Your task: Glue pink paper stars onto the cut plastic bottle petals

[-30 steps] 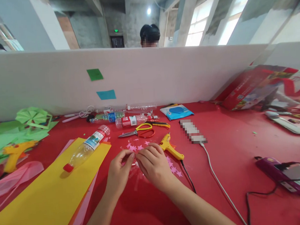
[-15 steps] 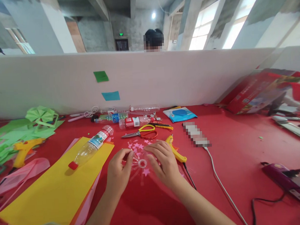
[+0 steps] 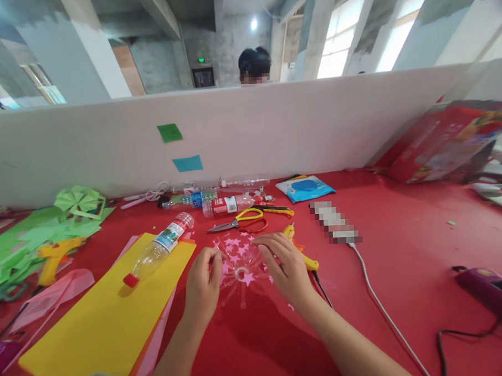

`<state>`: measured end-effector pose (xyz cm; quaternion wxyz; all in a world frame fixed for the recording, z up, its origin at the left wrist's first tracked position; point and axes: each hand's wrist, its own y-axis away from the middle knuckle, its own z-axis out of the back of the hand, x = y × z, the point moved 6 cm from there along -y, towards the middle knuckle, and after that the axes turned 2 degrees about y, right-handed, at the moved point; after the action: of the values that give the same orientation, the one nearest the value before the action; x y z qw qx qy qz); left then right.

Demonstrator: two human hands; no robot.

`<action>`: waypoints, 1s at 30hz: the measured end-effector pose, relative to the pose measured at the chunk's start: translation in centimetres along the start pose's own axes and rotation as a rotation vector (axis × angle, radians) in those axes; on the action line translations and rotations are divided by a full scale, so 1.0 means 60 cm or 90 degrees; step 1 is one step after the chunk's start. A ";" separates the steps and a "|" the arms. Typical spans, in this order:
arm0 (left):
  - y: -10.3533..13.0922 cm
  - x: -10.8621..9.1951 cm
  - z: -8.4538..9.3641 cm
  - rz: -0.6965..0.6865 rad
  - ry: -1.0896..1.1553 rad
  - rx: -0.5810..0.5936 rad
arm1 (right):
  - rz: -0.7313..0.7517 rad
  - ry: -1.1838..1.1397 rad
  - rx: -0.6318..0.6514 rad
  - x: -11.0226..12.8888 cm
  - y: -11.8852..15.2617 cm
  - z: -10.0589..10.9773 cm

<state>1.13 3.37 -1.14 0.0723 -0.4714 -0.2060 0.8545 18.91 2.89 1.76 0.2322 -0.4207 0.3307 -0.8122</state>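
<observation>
Splayed clear plastic piece (image 3: 236, 274) is being seen among pink stars (image 3: 249, 279). Left hand (image 3: 202, 284) and right hand (image 3: 290, 270) being held wider apart than before; right fingers parted, left grip unclear.

Windows (image 3: 340, 40) glare upper right; soft shadows darken the table (image 3: 403, 248).

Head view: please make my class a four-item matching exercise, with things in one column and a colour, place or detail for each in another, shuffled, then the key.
Column one
1. Stars
2. Scissors
3. Green square
4. Plastic piece with a ring

Column two
A. On the white partition
B. Clear, lying between the left hand and the right hand
C. Pink, scattered on the red table
D. One yellow handle loop and one red

Right pairs: 1-C, 2-D, 3-A, 4-B
</observation>
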 end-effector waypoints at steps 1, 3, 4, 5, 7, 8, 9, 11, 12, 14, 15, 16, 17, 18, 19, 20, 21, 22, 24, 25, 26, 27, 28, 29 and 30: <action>-0.001 -0.001 0.000 -0.014 0.002 0.001 | -0.011 0.001 -0.004 -0.004 0.000 0.000; -0.002 -0.002 0.001 -0.039 0.003 -0.005 | -0.038 -0.003 -0.012 -0.014 0.000 0.000; -0.002 -0.002 0.003 -0.049 0.003 -0.013 | -0.054 -0.007 -0.014 -0.019 0.001 0.000; -0.002 -0.003 0.006 -0.058 0.003 -0.027 | -0.067 -0.013 -0.015 -0.024 0.001 0.000; 0.000 -0.007 0.015 -0.081 0.010 -0.071 | -0.075 -0.021 -0.009 -0.028 0.000 0.000; 0.002 -0.011 0.019 -0.096 0.018 -0.087 | -0.070 -0.022 -0.004 -0.027 0.000 0.000; 0.005 -0.015 0.021 -0.115 0.029 -0.093 | -0.061 -0.020 0.003 -0.025 -0.001 0.001; 0.011 -0.027 0.020 -0.166 0.044 -0.066 | -0.038 -0.015 0.018 -0.017 -0.003 0.002; 0.014 -0.034 0.017 -0.198 0.043 -0.039 | -0.028 -0.017 0.026 -0.012 -0.003 0.003; 0.021 -0.046 0.011 -0.259 0.025 0.003 | -0.015 -0.029 0.034 -0.005 -0.003 0.005; 0.023 -0.050 0.009 -0.282 0.015 0.012 | -0.014 -0.037 0.028 -0.003 -0.003 0.007; 0.024 -0.052 0.010 -0.292 0.011 0.010 | -0.018 -0.044 0.014 -0.003 -0.003 0.010; 0.024 -0.051 0.012 -0.290 0.014 -0.003 | -0.027 -0.049 -0.006 -0.004 -0.003 0.015; 0.022 -0.049 0.016 -0.282 0.024 -0.025 | -0.039 -0.052 -0.029 -0.007 -0.003 0.019; 0.021 -0.045 0.021 -0.272 0.036 -0.053 | -0.055 -0.056 -0.051 -0.011 -0.004 0.024; 0.019 -0.041 0.027 -0.260 0.048 -0.082 | -0.072 -0.064 -0.071 -0.016 -0.004 0.028; 0.016 -0.037 0.033 -0.247 0.059 -0.111 | -0.091 -0.075 -0.087 -0.021 -0.004 0.032; 0.014 -0.032 0.039 -0.233 0.069 -0.138 | -0.110 -0.086 -0.100 -0.026 -0.005 0.036; 0.008 -0.021 0.050 -0.193 0.093 -0.184 | -0.148 -0.102 -0.117 -0.035 -0.006 0.041; 0.005 -0.015 0.056 -0.168 0.109 -0.206 | -0.164 -0.104 -0.121 -0.038 -0.007 0.044; 0.002 -0.008 0.061 -0.146 0.126 -0.226 | -0.178 -0.104 -0.123 -0.040 -0.008 0.045; -0.001 -0.002 0.065 -0.130 0.139 -0.243 | -0.192 -0.105 -0.123 -0.043 -0.009 0.047; -0.003 0.003 0.068 -0.116 0.148 -0.256 | -0.204 -0.110 -0.124 -0.045 -0.009 0.047; -0.006 0.008 0.071 -0.106 0.152 -0.266 | -0.218 -0.116 -0.125 -0.048 -0.010 0.048; -0.008 0.013 0.073 -0.096 0.152 -0.270 | -0.231 -0.122 -0.127 -0.051 -0.011 0.048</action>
<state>-2.99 2.81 0.48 0.0589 -0.5567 -0.4053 0.7227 22.90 4.33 1.87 0.0700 -0.5692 0.3049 -0.7603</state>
